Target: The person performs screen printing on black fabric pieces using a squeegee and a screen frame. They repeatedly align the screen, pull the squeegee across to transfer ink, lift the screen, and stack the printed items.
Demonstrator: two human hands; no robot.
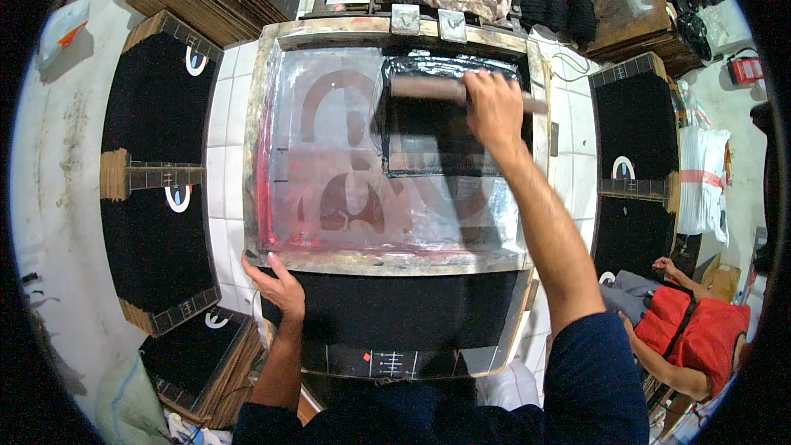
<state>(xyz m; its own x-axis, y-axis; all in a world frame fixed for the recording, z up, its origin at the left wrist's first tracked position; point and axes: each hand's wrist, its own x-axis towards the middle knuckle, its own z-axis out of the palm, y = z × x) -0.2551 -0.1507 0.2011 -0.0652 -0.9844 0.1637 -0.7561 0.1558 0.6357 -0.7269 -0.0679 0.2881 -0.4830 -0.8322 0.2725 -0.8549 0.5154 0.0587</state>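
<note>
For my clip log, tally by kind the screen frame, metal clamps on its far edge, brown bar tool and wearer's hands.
Screen frame: 1
Metal clamps: 2
Brown bar tool: 1
Left hand, right hand: 2
Total: 6

We've got bright light, dark shadow across the mesh [387, 198], motion blur on right hand [494, 111], fisheye bending, black corners.

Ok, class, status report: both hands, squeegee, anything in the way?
Left hand open by near-left corner of screen frame. Right hand closed on wooden squeegee. Squeegee over far-right mesh; contact unclear. Right forearm crosses frame's right side.
</note>
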